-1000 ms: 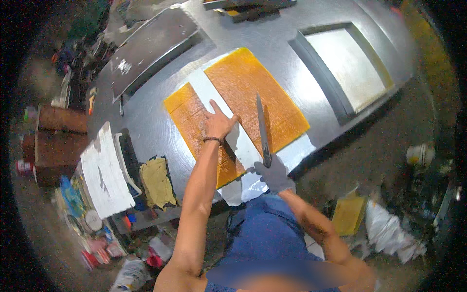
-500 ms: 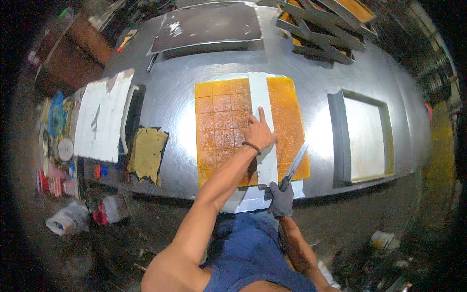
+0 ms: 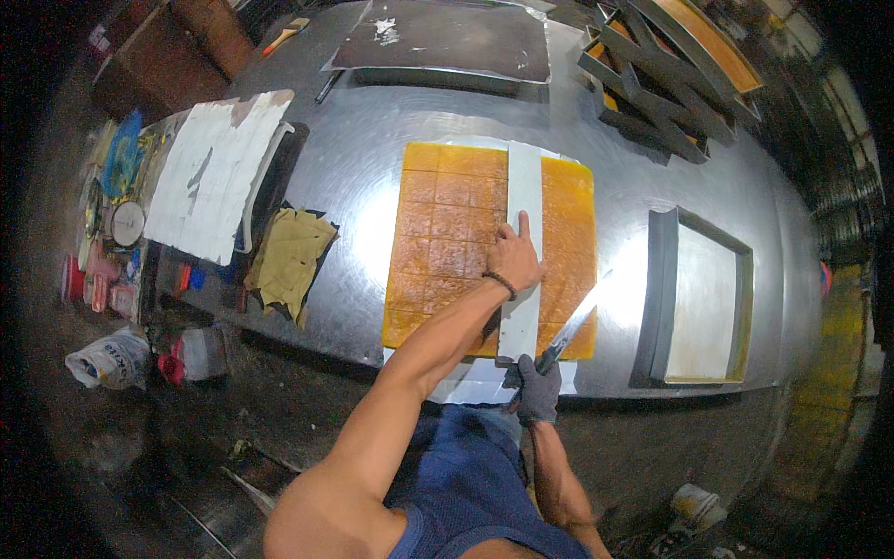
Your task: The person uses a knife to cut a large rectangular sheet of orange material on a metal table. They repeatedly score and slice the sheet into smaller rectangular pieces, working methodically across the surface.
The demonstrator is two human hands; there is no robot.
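A large orange-yellow slab [image 3: 447, 233] scored into squares lies on a steel table [image 3: 363, 186]. A long white straightedge strip [image 3: 523, 186] runs lengthwise across the slab. My bare left hand [image 3: 515, 256] presses flat on that strip, index finger pointing away from me. My right hand [image 3: 538, 388], in a grey glove, grips the handle of a long knife [image 3: 579, 321] at the table's near edge. The blade slants up to the right over the slab's near right corner, just beside the strip.
An empty rectangular metal tray [image 3: 703, 303] sits to the right. A dark flat tray [image 3: 447, 42] lies at the far edge, stacked frames [image 3: 670, 79] at far right. At left lie a white board [image 3: 214, 172], a yellow cloth [image 3: 289, 256] and cluttered containers [image 3: 112, 279].
The view has swung so the slab now lies straight ahead. My left hand stays on the strip; the knife has tilted lower, toward the slab's near right corner.
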